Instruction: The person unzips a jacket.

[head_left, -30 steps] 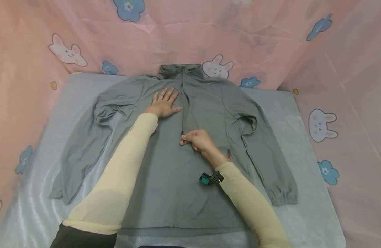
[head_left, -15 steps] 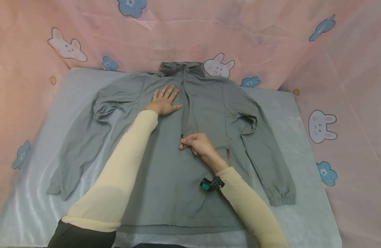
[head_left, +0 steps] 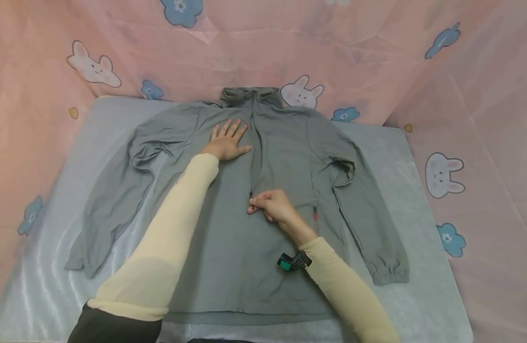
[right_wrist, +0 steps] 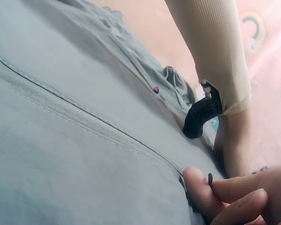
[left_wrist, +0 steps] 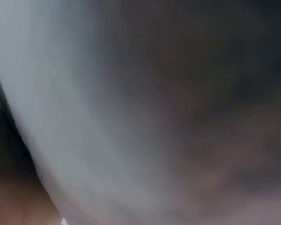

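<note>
In the head view I have one grey jacket [head_left: 284,162] laid front up on a pale blue padded surface [head_left: 434,267], collar toward the pink printed cloth [head_left: 357,52] and both jacket arms out to the sides. I count two hands. The left hand [head_left: 226,144] lies flat on the chest with fingers spread, beside the front zip line. The right hand [head_left: 275,206] pinches the one front zip pull [head_left: 251,195] between thumb and finger, partway down the front; above it the two edges show a narrow gap. One red-tipped pocket pull [head_left: 315,213] hangs near that wrist, and I see one black strap device [head_left: 294,261].

I judge the cloth light, thin and soft, a bit slick, likely to bunch or slide unless pressed flat nearby; nothing looks fragile. The small pull seems the best hold, drawn along the zip line.

The left wrist view gives me only blur: I cannot tell the fingers there.

In the right wrist view, one dark tab [right_wrist: 210,179] sticks out between the pinching fingertips, with one ribbed zip strip running up to them. Whether its teeth are joined, I cannot tell.
</note>
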The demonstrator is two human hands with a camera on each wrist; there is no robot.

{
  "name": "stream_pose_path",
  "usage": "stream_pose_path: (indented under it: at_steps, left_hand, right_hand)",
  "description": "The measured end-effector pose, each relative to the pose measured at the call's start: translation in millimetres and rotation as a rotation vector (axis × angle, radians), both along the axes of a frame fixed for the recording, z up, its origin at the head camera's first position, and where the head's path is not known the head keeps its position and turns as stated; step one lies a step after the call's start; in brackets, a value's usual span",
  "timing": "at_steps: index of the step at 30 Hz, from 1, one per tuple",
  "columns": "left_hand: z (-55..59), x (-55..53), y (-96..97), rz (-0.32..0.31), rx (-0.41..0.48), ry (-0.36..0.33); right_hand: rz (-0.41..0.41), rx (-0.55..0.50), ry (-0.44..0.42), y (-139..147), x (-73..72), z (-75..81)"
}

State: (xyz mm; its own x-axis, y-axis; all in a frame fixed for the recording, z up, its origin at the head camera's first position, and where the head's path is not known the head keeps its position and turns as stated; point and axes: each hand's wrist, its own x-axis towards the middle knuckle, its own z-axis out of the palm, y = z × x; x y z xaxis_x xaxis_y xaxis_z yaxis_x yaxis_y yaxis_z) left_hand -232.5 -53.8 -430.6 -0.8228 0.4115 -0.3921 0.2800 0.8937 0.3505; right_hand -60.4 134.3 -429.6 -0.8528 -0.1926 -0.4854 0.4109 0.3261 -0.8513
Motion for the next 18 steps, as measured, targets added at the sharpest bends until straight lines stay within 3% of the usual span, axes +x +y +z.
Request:
stream_pose_path:
  at_steps: [5,18]
  left_hand:
    - [4.5,4.3,-2.7,-0.013,0.0,0.018]
    - [1.1,3.3,0.8,-0.003,-0.009,0.019]
  right_hand:
    - [0.004,-0.006,-0.008,-1.2,4.0,-0.1]
    - [0.035,-0.017,0.0,-0.4,13.3,2.4]
